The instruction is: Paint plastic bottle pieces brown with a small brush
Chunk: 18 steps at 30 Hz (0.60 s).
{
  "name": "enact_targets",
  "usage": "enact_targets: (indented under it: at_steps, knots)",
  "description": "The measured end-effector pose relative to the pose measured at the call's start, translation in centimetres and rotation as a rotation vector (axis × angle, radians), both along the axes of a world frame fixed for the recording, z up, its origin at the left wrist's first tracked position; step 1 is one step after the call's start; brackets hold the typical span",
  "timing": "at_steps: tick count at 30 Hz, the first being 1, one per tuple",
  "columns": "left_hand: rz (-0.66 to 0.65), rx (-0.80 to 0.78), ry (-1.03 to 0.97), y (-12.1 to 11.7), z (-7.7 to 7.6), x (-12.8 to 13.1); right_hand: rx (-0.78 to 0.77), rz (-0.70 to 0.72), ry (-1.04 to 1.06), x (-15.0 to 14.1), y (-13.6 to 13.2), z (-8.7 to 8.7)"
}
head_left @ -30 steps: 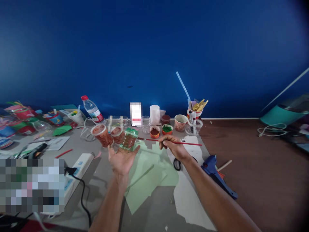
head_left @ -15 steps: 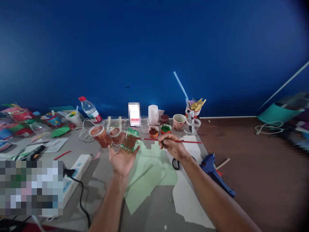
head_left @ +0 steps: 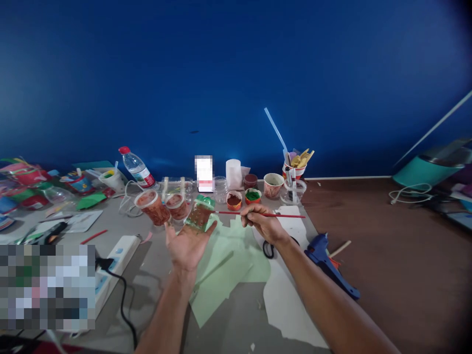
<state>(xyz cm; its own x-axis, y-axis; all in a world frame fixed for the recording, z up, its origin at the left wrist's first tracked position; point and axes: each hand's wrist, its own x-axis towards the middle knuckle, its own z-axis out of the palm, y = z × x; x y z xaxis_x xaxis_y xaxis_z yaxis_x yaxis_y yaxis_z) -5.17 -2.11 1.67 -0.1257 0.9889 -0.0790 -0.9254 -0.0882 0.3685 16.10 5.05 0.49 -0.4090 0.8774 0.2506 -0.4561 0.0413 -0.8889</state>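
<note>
My left hand (head_left: 189, 245), palm up with its thumb stretched to the right, holds up a clear plastic cup (head_left: 199, 216) painted brown with green at its rim. Its fingers are mostly hidden behind the cup. Two more brown-smeared cups, the left cup (head_left: 152, 207) and the middle cup (head_left: 177, 206), stand beside it; whether they are joined to it I cannot tell. My right hand (head_left: 260, 222) pinches a thin red paintbrush (head_left: 283, 216), held level, its tip at the right side of the held cup. Beyond are a brown paint pot (head_left: 234, 200) and a green paint pot (head_left: 252, 196).
Green paper (head_left: 224, 290) and white paper (head_left: 291, 309) lie below my hands, near black-handled scissors (head_left: 269, 250). A blue glue gun (head_left: 330, 265) rests at right. A power strip (head_left: 118, 258), water bottle (head_left: 136, 167), phone (head_left: 204, 173) and patterned cup (head_left: 273, 186) stand around.
The painted cup and my left thumb have shifted slightly to the right. My right hand and the brush keep nearly the same pose, and the view has moved a little.
</note>
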Motion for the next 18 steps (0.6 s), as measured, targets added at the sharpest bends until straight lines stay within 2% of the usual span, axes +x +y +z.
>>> enact_targets:
  at_steps: [4, 11, 18]
  knots:
    - [0.002, 0.019, -0.004, 0.0, -0.2, -0.4, -0.011, -0.015, -0.004, 0.4, 0.4, -0.6]
    - [0.057, -0.017, 0.007, 0.2, 0.3, -0.4, 0.025, -0.014, -0.03, 0.9, 0.8, -1.4]
    - [0.102, -0.054, 0.084, -0.1, 0.7, -0.1, -0.059, -0.025, 0.031, 0.9, 0.7, -0.9]
